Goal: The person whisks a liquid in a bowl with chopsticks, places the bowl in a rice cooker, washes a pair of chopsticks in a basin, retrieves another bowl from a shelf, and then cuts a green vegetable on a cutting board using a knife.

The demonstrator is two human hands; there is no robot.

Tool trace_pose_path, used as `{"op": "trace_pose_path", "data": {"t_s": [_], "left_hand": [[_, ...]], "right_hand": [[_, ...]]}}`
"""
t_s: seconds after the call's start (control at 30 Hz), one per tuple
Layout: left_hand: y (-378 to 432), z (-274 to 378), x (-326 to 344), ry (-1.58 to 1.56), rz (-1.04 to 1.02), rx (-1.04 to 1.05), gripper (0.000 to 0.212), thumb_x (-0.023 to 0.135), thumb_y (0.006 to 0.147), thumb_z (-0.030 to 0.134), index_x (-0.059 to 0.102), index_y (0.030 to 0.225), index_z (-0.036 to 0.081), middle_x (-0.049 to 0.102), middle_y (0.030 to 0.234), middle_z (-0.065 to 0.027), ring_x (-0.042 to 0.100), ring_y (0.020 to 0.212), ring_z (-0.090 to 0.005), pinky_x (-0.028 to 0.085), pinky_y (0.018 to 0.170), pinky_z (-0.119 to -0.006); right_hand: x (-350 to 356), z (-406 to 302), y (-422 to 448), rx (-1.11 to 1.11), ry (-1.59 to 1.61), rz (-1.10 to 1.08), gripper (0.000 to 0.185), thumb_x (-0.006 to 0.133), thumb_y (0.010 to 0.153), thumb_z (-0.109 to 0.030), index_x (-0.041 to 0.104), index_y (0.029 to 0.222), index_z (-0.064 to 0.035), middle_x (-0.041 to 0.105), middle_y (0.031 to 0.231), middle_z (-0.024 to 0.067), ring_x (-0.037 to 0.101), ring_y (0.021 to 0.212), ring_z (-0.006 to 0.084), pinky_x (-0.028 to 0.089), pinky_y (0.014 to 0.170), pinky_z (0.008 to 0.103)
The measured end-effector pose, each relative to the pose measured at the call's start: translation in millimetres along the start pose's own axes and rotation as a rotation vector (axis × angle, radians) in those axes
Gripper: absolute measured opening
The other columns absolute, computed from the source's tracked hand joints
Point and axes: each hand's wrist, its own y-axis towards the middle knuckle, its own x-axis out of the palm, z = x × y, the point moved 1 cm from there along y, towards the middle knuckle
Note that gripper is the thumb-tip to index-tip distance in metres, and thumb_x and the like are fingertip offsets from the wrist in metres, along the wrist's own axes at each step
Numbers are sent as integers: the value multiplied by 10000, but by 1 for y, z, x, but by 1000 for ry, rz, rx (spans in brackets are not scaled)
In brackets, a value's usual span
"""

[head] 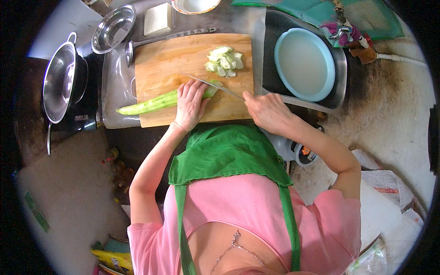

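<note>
A long pale-green gourd (151, 103), apparently peeled, lies slantwise on a wooden cutting board (165, 58), its left tip reaching past the board's edge. My left hand (192, 101) presses down on it near its right end, fingers bent over the top. In my right hand (270, 111) is the handle of a kitchen knife (215, 86). Its blade crosses the gourd's right end, beside my left fingertips; whether it has entered the flesh I cannot tell. Cut gourd slices (224, 61) are heaped on the board's upper right.
Behind the board lie a metal ladle (172, 35), a metal bowl (114, 29), a block of tofu (158, 20) and a rimmed bowl (196, 5). A wok (60, 82) stands left on a cooktop. To the right, a blue basin (305, 64) of cloudy water sits in the sink (340, 86) under a tap (342, 31).
</note>
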Motion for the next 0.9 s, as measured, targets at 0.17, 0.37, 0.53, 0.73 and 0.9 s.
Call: {"op": "trace_pose_path", "data": {"t_s": [0.17, 0.37, 0.53, 0.73, 0.9], "left_hand": [[3, 0, 0, -13, -18, 12, 446, 646, 730, 136, 507, 1144, 41, 496, 1166, -128, 450, 1101, -320, 333, 952, -445], [-4, -4, 3, -18, 12, 2, 446, 650, 729, 138, 508, 1139, 36, 496, 1157, -131, 451, 1099, -323, 336, 950, -448], [2, -1, 3, -30, 9, 18, 448, 652, 726, 133, 506, 1138, 33, 491, 1152, -133, 447, 1101, -326, 339, 948, -453], [-2, -4, 3, -35, 1, 9, 450, 653, 723, 127, 504, 1137, 33, 486, 1156, -134, 443, 1106, -327, 340, 945, -453], [-2, -3, 4, -30, 10, 1, 444, 648, 722, 114, 503, 1135, 36, 486, 1149, -138, 442, 1106, -330, 341, 942, -453]], "right_hand": [[28, 15, 27, -15, 49, 114, 145, 485, 895, -159, 437, 922, -25, 550, 566, 195, 569, 566, 409, 415, 521, 500], [-4, -2, 11, -17, 38, 57, 150, 493, 889, -152, 434, 926, -19, 543, 562, 197, 565, 565, 412, 419, 524, 506], [30, 12, 20, -26, 45, 73, 152, 496, 884, -142, 426, 928, -14, 533, 549, 199, 559, 546, 408, 423, 524, 507], [6, 9, 24, -51, 45, 95, 177, 501, 883, -157, 431, 960, -14, 542, 560, 204, 563, 553, 408, 431, 530, 505], [10, 0, 13, 16, 45, -5, 182, 497, 884, -166, 438, 977, -22, 557, 593, 214, 574, 593, 416, 432, 558, 516]]}}
